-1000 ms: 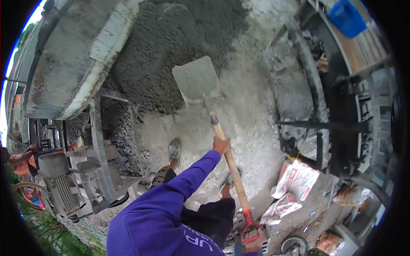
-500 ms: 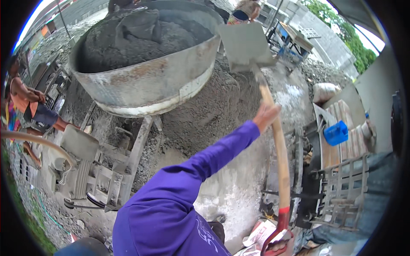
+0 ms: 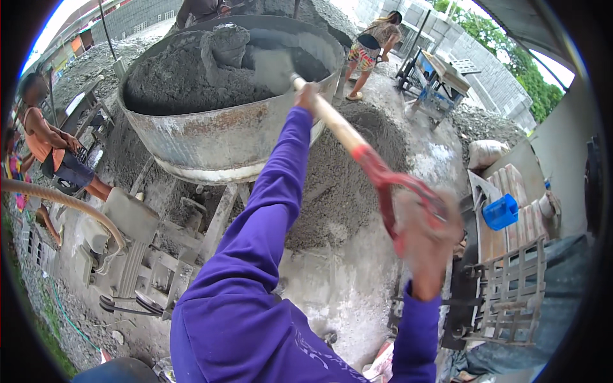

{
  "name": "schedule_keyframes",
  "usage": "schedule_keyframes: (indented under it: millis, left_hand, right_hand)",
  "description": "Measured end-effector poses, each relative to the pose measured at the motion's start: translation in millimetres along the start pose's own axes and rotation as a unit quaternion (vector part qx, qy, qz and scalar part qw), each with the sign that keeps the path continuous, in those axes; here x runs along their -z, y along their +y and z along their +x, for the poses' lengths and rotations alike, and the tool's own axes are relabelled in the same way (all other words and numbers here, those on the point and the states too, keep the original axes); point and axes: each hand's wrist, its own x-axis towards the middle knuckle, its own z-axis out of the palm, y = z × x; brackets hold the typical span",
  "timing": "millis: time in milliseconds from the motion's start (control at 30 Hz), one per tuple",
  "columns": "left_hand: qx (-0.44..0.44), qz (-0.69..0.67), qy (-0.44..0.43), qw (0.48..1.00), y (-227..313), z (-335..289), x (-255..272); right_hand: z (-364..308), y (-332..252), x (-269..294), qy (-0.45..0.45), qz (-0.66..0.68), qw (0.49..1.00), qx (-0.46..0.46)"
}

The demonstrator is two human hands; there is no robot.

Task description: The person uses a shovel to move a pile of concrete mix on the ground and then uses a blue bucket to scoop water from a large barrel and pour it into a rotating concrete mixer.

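In the head view a shovel [image 3: 336,126] with a wooden shaft and red grip reaches from lower right up over the rim of a big round metal mixing tub [image 3: 223,134]. My left hand [image 3: 308,99] is wrapped round the shaft near the blade. My right hand [image 3: 429,233], smeared by motion, holds the red D-shaped grip. The grey blade [image 3: 273,70] is inside the tub, blurred against the wet grey mix [image 3: 182,80] heaped there. A lumpy, mix-coated part [image 3: 227,45] sticks up from the heap.
Loose grey sand mix [image 3: 338,198] is piled below the tub's right side. A motor and frame [image 3: 131,217] with a tan hose [image 3: 70,198] stand left. A person [image 3: 51,140] sits beyond; another [image 3: 370,48] bends behind right. A blue container [image 3: 500,212] rests on sacks near a metal rack [image 3: 511,293].
The shovel has swung left and forward, its blade passing from right of the tub into it. My left hand moved with the shaft. My right hand and the red grip rose from the lower edge.
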Motion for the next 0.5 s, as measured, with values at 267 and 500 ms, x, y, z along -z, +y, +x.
schedule_keyframes:
  millis: [267,500]
  left_hand:
    - [0.073,-0.036,-0.032,0.996,3.2,-30.3,55.8]
    - [0.032,-0.054,-0.127,0.990,-17.9,-88.3,-29.1]
  right_hand:
    - [-68.7,55.9,-45.0,-0.150,-0.076,0.956,0.239]
    - [-113.7,111.3,14.4,-0.111,-0.092,0.970,0.196]
